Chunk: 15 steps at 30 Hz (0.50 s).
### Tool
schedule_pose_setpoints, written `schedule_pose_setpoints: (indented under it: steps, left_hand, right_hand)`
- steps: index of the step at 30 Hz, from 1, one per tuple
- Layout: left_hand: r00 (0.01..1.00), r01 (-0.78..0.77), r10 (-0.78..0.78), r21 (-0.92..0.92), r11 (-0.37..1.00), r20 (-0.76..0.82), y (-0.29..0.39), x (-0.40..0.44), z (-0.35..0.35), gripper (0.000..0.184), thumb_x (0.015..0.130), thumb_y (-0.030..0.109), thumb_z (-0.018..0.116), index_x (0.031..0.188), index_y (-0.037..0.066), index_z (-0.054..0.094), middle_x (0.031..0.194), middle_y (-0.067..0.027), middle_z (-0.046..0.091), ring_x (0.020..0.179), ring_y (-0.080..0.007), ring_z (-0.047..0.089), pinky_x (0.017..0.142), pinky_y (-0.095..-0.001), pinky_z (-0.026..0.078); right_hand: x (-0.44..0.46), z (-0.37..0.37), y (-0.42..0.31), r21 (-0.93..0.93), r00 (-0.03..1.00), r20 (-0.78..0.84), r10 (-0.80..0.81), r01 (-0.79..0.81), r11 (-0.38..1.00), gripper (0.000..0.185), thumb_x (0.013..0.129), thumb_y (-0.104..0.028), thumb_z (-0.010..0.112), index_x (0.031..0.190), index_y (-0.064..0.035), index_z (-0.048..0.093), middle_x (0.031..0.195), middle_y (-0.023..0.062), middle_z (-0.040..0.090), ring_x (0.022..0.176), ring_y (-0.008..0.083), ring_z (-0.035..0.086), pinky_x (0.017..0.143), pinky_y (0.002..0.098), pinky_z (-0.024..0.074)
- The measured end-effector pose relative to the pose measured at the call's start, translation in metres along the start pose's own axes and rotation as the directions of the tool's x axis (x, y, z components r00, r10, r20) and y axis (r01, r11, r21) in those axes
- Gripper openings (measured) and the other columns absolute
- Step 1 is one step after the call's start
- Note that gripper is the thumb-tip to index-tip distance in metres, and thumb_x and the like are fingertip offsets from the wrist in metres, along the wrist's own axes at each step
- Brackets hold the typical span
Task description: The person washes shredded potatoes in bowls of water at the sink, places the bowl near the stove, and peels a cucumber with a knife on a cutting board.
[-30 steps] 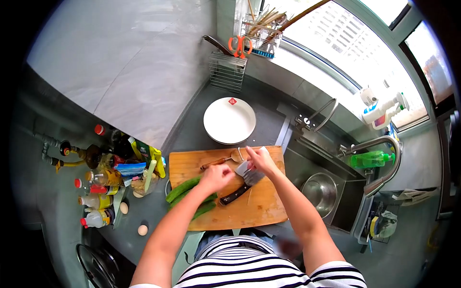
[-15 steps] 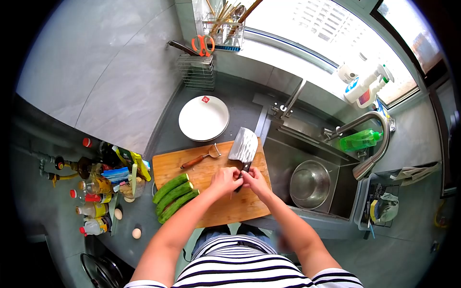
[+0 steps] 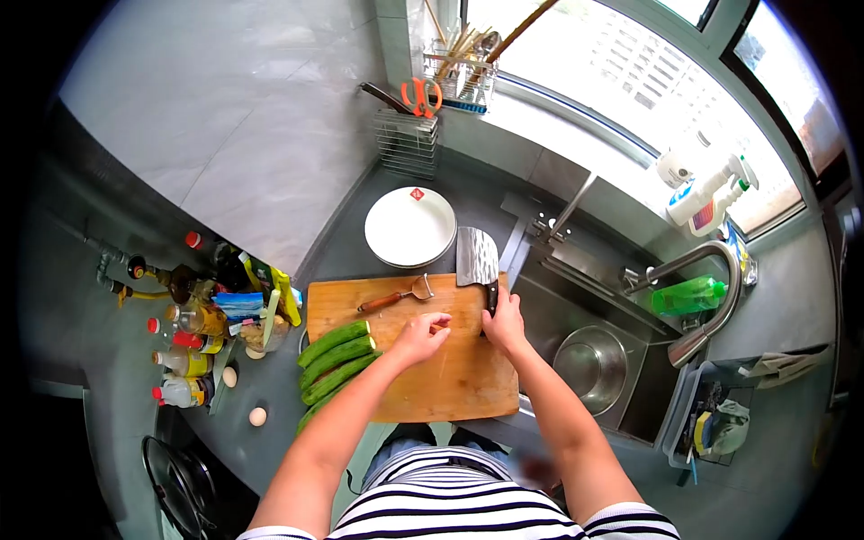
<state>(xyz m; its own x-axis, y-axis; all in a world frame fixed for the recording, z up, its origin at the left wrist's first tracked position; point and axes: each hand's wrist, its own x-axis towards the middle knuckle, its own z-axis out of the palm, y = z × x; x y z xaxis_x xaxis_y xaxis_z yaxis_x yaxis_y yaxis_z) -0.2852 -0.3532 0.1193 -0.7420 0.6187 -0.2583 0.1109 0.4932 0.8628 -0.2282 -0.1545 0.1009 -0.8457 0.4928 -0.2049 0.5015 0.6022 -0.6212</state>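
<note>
Grey counter (image 3: 337,247): bearing a wooden cutting board (image 3: 450,387). Cucumbers (image 3: 337,360): lying side by side at the board's left. Cleaver (image 3: 477,258): extending past the far edge, my right hand (image 3: 506,322) clamping its handle. My left hand (image 3: 423,337): hovering over the board, thumb and fingers standing apart. Peeler (image 3: 387,300): resting behind it.

no wording legible. white plate (image 3: 409,232): red diamond-shaped mark (image 3: 417,193) near far rim, pale detail on it unreadable. window sill: white bottle (image 3: 674,169) with dark print, spray bottle (image 3: 697,193) with blue label, both illegible. left side: bottle (image 3: 171,362) with yellow label (image 3: 198,364), possibly lettered; too small to say.
</note>
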Motion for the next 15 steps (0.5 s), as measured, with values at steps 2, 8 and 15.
schedule_pose_setpoints:
  steps: [2, 8, 15]
  left_hand:
    - [0.999, -0.025, 0.025, -0.019, 0.999, -0.041, 0.000, -0.004, -0.008, 0.032, 0.084, 0.015, 0.061, 0.113, 0.002, 0.061, 0.103, -0.0129, 0.067, 0.086, -0.0192, 0.066, 0.078, -0.0306, 0.052]
    - [0.959, -0.046, 0.075, 0.111, 0.993, -0.273, 0.001, -0.005, -0.045, 0.033, 0.081, 0.018, 0.061, 0.111, 0.005, 0.061, 0.102, -0.0114, 0.065, 0.088, -0.0251, 0.064, 0.079, -0.0360, 0.051]
    - [0.925, 0.176, -0.031, 0.356, 0.918, -0.378, -0.058, -0.018, -0.099, 0.031, 0.080, 0.017, 0.063, 0.109, 0.007, 0.058, 0.109, -0.0122, 0.059, 0.100, -0.0296, 0.058, 0.085, -0.0401, 0.048]
  right_hand:
    - [0.001, -0.009, -0.009, -0.157, 1.000, 0.026, 0.002, 0.002, 0.988, 0.062, 0.077, -0.018, 0.064, 0.132, -0.0069, 0.038, 0.111, 0.0194, 0.048, 0.103, 0.0392, 0.053, 0.086, 0.0444, 0.0463]
    - [0.002, -0.004, -0.045, -0.183, 0.918, 0.082, -0.387, 0.395, 0.900, 0.049, 0.077, -0.017, 0.066, 0.122, -0.0098, 0.050, 0.115, 0.0143, 0.050, 0.107, 0.0335, 0.051, 0.085, 0.0408, 0.0471]
    - [0.003, 0.082, -0.100, -0.266, 0.691, 0.129, -0.711, 0.715, 0.646, 0.043, 0.073, -0.014, 0.067, 0.114, -0.0127, 0.056, 0.115, 0.0101, 0.051, 0.114, 0.0310, 0.046, 0.090, 0.0422, 0.0414]
